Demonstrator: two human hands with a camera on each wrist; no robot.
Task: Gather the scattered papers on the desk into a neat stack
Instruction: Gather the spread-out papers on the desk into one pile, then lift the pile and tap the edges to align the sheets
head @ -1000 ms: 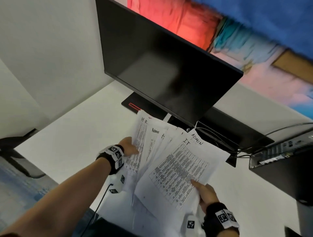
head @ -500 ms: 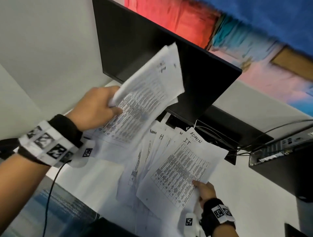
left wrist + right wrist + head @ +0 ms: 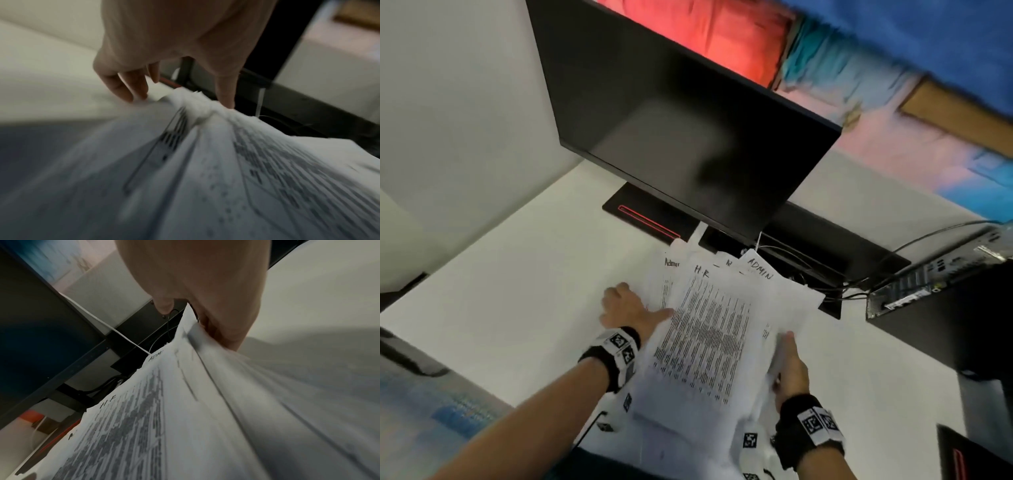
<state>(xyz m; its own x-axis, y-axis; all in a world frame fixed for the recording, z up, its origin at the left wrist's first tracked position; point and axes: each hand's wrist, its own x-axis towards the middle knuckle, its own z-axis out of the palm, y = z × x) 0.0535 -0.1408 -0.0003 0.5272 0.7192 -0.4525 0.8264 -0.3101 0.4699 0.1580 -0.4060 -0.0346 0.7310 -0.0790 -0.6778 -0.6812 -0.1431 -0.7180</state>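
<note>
A fanned pile of white printed paper sheets (image 3: pixel 709 342) lies on the white tabletop (image 3: pixel 524 274) before the black monitor (image 3: pixel 688 130). The left hand (image 3: pixel 625 308) presses its edge, grip released; the right hand (image 3: pixel 791 366) pinches the opposite edge.

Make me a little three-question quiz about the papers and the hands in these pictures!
1. True or false: the top white printed sheet has "H.R" handwritten at its head.
2. Which hand grips the right edge of the pile of white printed papers? A) left hand B) right hand
3. Fill in: the black flat computer monitor stands ____ the papers.

Key
1. True; "ADMIN" is on another sheet behind it.
2. B; the left hand rests against the pile's left edge.
3. Behind, at the back of the white desk.
</note>
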